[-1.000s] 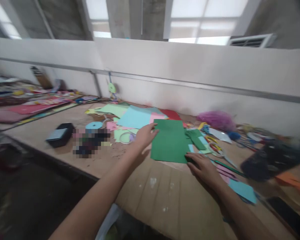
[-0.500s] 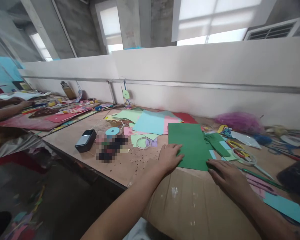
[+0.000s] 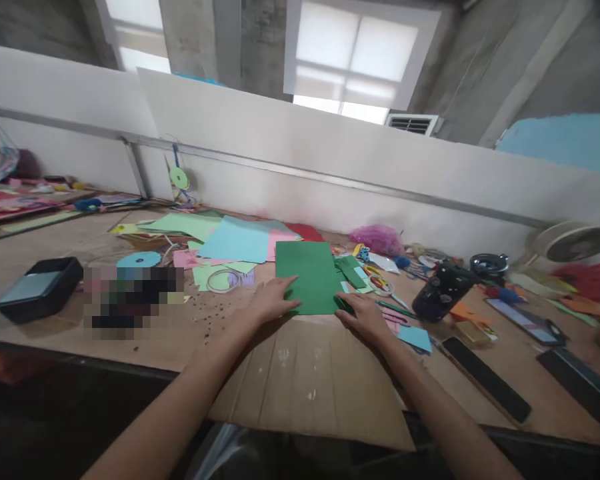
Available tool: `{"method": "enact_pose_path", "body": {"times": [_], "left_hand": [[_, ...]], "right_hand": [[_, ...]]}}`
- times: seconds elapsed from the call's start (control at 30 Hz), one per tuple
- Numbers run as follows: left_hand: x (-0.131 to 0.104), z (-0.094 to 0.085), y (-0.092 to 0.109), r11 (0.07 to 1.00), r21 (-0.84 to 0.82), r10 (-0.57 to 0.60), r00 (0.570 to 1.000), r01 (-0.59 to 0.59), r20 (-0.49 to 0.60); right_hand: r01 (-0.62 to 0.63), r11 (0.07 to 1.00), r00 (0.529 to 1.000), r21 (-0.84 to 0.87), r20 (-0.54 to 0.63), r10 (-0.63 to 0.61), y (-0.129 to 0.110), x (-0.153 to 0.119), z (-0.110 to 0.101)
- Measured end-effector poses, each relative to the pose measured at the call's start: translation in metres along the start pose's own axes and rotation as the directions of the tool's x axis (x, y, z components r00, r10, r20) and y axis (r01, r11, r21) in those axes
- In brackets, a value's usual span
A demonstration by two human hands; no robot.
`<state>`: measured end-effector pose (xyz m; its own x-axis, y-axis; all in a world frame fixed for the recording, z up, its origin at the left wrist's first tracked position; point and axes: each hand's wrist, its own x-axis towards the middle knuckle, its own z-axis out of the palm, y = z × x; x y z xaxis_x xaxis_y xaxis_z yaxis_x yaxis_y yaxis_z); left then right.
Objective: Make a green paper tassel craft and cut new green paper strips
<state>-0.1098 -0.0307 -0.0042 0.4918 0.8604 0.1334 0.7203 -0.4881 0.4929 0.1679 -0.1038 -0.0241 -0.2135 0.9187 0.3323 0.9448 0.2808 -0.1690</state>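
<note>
On the tabletop (image 3: 175, 343), behind the cardboard (image 3: 325, 387), the green sheet (image 3: 307, 277) lies flat, in front of the light-blue sheet (image 3: 240, 239), and I set my left hand (image 3: 273, 300) at its left side and my right hand (image 3: 365, 315) at its lower-right corner, each grip open, fingers spread.

Legible txt, nos., brands, signs: none from where I stand. Marks seen, unreadable:
- Concrete column (image 3: 189, 47), bkgd: faint reddish marks; too blurred to ID as txt.
- Dark cyl. container (image 3: 441, 292), R side of table: small pale marks on surface; illegible.
- Phone (image 3: 523, 321), far R: lit screen w/ pale & pinkish areas; content too small/blurred to read.
</note>
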Motion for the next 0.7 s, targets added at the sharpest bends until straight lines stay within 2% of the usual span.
{"method": "enact_pose_path", "body": {"times": [0.07, 0.2, 0.3, 0.47, 0.7], "left_hand": [[-0.006, -0.001, 0.012, 0.995, 0.101, 0.002, 0.995, -0.012, 0.096], [-0.012, -0.003, 0.021, 0.990, 0.138, -0.011, 0.993, -0.006, 0.120], [-0.012, -0.003, 0.020, 0.983, 0.182, 0.001, 0.994, -0.021, 0.109], [-0.008, -0.005, 0.021, 0.962, 0.252, 0.089, 0.994, -0.101, 0.060], [-0.010, -0.018, 0.034, 0.947, 0.309, 0.094, 0.996, -0.089, -0.003]], "right_hand": [[0.007, 1.000, 1.000, -0.002, -0.022, -0.007, 0.000, -0.002, 0.000], [0.042, 0.999, 0.997, -0.020, -0.064, -0.043, -0.001, -0.003, -0.001], [0.070, 0.998, 0.996, -0.006, -0.056, -0.070, -0.004, -0.005, -0.004], [0.060, 0.998, 0.996, -0.023, -0.063, -0.062, -0.008, -0.005, -0.012], [0.096, 0.992, 0.987, 0.081, -0.137, -0.084, -0.006, -0.003, -0.016]]}}
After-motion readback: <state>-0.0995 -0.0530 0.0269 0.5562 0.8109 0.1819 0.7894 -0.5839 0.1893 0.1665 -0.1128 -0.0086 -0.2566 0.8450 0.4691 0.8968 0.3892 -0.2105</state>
